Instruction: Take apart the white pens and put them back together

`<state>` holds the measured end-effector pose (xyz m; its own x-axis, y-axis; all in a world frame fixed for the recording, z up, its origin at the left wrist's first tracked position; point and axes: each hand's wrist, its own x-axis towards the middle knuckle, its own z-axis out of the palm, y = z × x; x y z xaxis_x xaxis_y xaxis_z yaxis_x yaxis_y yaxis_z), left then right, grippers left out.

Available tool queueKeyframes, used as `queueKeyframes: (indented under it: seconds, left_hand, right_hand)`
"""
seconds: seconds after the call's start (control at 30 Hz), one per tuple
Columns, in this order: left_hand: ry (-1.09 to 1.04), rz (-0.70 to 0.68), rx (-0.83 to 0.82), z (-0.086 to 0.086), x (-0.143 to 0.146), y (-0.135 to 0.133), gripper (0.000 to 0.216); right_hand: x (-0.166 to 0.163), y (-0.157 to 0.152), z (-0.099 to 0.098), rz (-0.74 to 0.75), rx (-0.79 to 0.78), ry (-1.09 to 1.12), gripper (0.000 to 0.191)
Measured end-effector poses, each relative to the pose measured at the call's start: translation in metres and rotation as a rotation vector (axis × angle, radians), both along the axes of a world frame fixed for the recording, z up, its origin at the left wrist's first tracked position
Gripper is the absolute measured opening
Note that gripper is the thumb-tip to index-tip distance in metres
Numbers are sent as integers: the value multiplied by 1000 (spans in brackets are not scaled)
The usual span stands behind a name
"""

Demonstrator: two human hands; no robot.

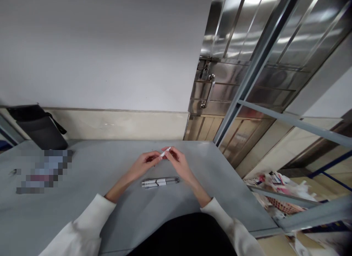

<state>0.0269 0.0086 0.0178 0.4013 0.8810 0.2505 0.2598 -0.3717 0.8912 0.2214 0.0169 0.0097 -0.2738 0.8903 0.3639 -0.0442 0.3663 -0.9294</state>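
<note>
A small, slim white strip is pinched between both hands above the grey table. My left hand is closed on its near left end, thumb and fingers together. From the other side, the fingers of my right hand close round its upper right end. What kind of thing the strip is I cannot make out. Nearer to me, slim silver-and-white pen-like rods with dark marks lie side by side on the table, apart from both hands.
The grey table meets a wall at the back. A black case with a strap leans there at the left, beside a blurred-out item. On the right rises a metal frame post, with a basket of mixed items below it.
</note>
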Motion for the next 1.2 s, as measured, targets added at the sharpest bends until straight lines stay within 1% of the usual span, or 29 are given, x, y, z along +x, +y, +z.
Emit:
queueKeyframes:
  seconds: [0.1, 0.2, 0.27, 0.33, 0.43, 0.5, 0.6, 0.73, 0.83, 0.93, 1.07, 1.2]
  left_hand:
    - [25, -10, 6, 1, 2, -2, 37]
    - [33, 10, 8, 1, 1, -2, 42]
    - [25, 48, -3, -2, 0, 0, 45]
    - [13, 86, -16, -5, -3, 2, 49]
    - [47, 149, 33, -11, -8, 4, 54]
    - [133, 203, 98, -13, -11, 3, 54]
    - [278, 246, 192, -12, -15, 2, 49]
    - [392, 255, 255, -11, -18, 0, 46]
    - [427, 259, 259, -11, -19, 1, 47]
    - [443, 270, 259, -10, -20, 2, 47]
    - [463, 284, 262, -8, -21, 2, 47]
    - [489, 278, 259, -5, -21, 1, 47]
  right_hand:
    - [-1, 1, 0, -22, 12, -2, 34]
    - [0, 5, 0, -121, 11, 38, 36]
    - [1, 8, -1, -183, -8, 128, 36]
    - [4, 11, 1, -191, -47, 268, 35]
    - [8, 14, 8, -144, -112, 478, 33]
    - [12, 17, 15, -122, -121, 571, 32]
    - [16, 24, 26, -106, -138, 647, 30]
    - [20, 31, 36, -24, -205, 692, 40]
    - [23, 29, 36, 19, -243, 741, 43]
    - [27, 24, 32, 41, -294, 843, 38]
    - [30, 21, 29, 144, -339, 1017, 32]
    - [31, 21, 28, 155, -363, 1071, 29]
